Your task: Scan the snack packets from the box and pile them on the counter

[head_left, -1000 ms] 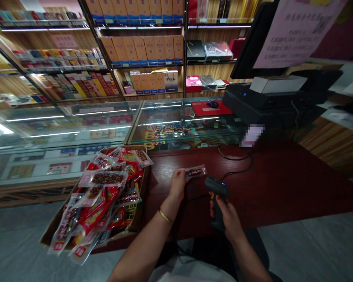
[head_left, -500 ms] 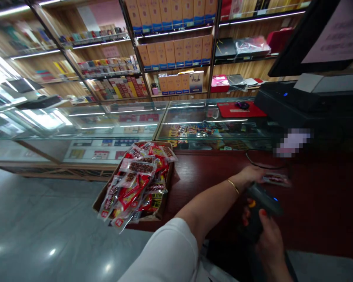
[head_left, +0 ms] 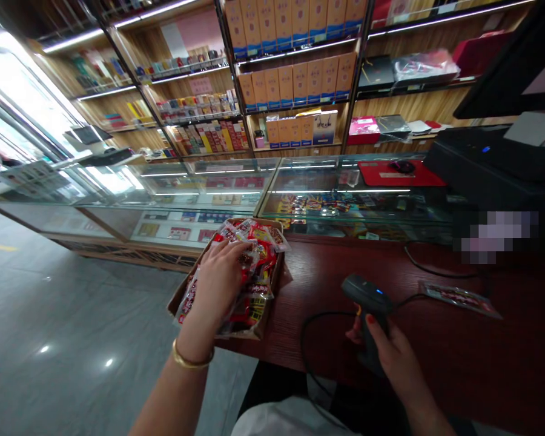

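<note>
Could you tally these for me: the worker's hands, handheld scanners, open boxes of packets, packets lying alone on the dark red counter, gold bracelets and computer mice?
Left hand and right hand: 2
Handheld scanner: 1
Open box of packets: 1
Lone packet: 1
Gold bracelet: 1
Computer mouse: 1
Total: 7

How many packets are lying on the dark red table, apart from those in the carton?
1: the packet lies on the table, to the right of the scanner held in the right hand. Another could be hidden behind that hand.
</note>
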